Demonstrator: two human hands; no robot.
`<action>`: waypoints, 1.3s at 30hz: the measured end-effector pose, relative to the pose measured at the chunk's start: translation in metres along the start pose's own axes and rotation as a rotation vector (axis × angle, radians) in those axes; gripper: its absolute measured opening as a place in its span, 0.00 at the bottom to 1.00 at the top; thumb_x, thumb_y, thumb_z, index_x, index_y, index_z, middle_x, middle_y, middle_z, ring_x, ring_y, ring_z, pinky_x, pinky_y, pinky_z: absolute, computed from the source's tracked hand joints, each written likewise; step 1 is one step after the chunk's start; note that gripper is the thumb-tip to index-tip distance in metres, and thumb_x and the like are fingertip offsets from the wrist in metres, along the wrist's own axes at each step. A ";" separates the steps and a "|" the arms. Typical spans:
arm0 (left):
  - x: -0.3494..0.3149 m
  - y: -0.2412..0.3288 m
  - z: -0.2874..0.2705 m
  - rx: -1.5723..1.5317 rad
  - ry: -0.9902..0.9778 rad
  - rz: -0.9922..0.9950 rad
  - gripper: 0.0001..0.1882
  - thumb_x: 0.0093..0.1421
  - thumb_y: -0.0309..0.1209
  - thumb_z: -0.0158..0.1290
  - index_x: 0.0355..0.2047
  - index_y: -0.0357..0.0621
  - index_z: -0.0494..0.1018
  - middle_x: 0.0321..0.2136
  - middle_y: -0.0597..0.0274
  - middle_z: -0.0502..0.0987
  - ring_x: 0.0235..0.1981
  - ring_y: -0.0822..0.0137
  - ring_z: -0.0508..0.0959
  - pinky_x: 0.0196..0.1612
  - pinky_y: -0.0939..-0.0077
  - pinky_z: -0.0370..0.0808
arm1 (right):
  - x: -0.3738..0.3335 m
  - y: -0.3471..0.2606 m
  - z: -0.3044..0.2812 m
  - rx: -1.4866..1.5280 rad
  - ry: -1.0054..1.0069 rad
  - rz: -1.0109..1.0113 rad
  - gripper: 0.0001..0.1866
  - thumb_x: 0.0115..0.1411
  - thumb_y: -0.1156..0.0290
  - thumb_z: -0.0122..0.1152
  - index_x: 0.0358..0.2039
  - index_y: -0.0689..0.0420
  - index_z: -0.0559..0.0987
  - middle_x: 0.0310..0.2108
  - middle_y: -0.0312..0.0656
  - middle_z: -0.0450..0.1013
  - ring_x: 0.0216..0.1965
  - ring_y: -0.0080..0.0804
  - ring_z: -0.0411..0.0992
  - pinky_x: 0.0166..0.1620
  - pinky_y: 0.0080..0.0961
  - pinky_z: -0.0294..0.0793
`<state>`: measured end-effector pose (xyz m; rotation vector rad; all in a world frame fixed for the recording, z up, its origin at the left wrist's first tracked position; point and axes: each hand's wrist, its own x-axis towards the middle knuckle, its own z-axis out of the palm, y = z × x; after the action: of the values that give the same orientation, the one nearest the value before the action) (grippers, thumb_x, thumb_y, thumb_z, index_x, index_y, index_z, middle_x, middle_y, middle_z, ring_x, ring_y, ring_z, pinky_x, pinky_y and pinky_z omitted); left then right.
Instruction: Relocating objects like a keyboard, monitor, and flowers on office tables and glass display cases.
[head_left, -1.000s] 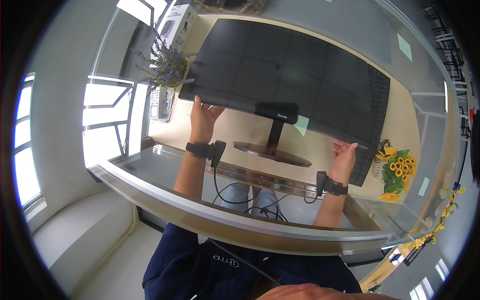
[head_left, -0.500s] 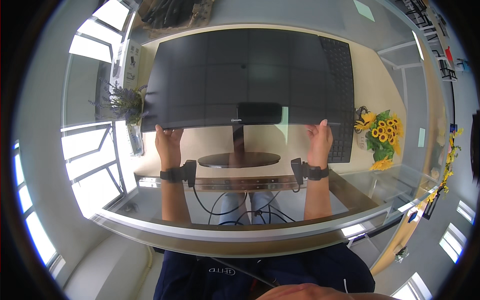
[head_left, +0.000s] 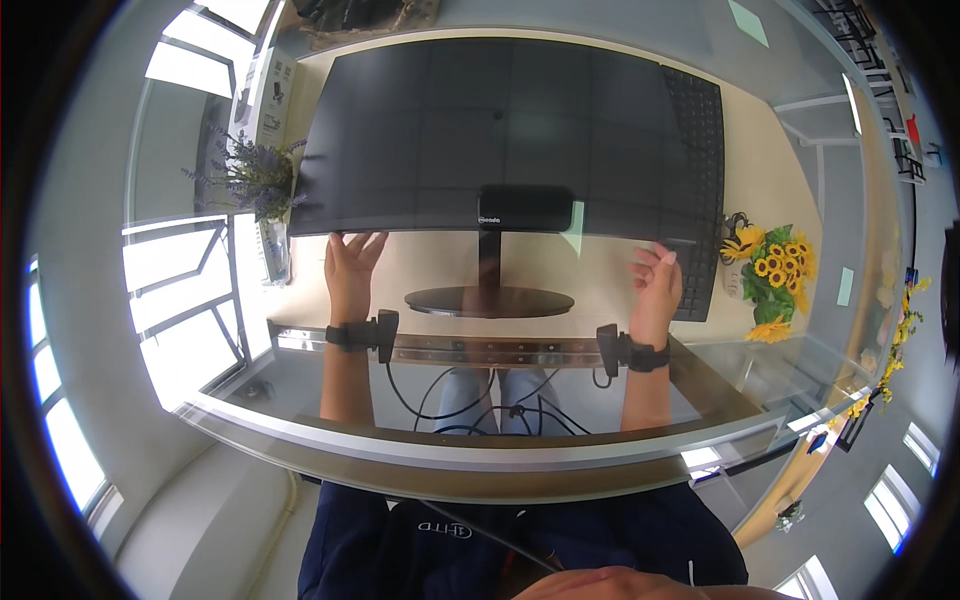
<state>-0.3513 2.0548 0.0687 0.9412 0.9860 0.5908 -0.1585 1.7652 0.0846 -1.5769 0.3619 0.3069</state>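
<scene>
A wide black monitor (head_left: 420, 130) stands on a thin neck (head_left: 489, 260) with an oval glossy base (head_left: 490, 301). My left hand (head_left: 352, 272) is at the left part of its lower edge, fingers spread and fingertips against or just under the rim. Below the right part of that edge, my right hand (head_left: 655, 290) is apart from the monitor, its fingers loosely bent and separated, with nothing in them. Each wrist wears a black strap with a small dark block. A dark rounded rectangle (head_left: 526, 207) shows at the monitor's lower middle; I cannot tell what it is.
A black keyboard-like panel (head_left: 706, 190) runs along the monitor's right side. Yellow sunflowers (head_left: 778, 265) stand to the right, purple flowers (head_left: 255, 180) and a white box (head_left: 272, 95) to the left. A transparent sheet (head_left: 500, 425) crosses my forearms; dark cables (head_left: 515, 410) hang below.
My right hand has come away from the monitor's lower edge, moving down and slightly right. My left hand's fingers have spread at the edge. The whole view has shifted slightly.
</scene>
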 end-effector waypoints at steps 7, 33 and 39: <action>-0.074 -0.018 -0.059 0.265 -0.008 -0.156 0.15 0.60 0.36 0.37 0.33 0.33 0.63 0.23 0.50 0.72 0.21 0.64 0.74 0.30 0.75 0.73 | -0.073 0.043 -0.103 -0.769 -0.963 0.126 0.06 0.55 0.72 0.47 0.27 0.62 0.69 0.22 0.38 0.67 0.23 0.22 0.66 0.28 0.18 0.65; -0.227 -0.133 -0.129 0.568 0.062 -0.269 0.12 0.57 0.33 0.42 0.34 0.34 0.67 0.20 0.54 0.71 0.17 0.70 0.71 0.21 0.78 0.68 | 0.018 0.264 -0.164 -0.031 -0.005 0.563 0.18 0.54 0.59 0.47 0.40 0.57 0.67 0.37 0.38 0.66 0.37 0.26 0.64 0.40 0.23 0.64; -0.251 -0.143 -0.170 0.598 -0.009 -0.306 0.13 0.57 0.32 0.42 0.35 0.34 0.66 0.22 0.55 0.72 0.17 0.70 0.71 0.22 0.79 0.69 | 0.023 0.291 -0.196 -0.145 0.056 0.628 0.18 0.54 0.57 0.46 0.40 0.55 0.67 0.37 0.37 0.66 0.37 0.26 0.64 0.39 0.23 0.64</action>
<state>-0.6146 1.8549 0.0134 1.2792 1.3005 0.0220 -0.2629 1.5616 -0.1825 -1.5834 0.8962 0.7852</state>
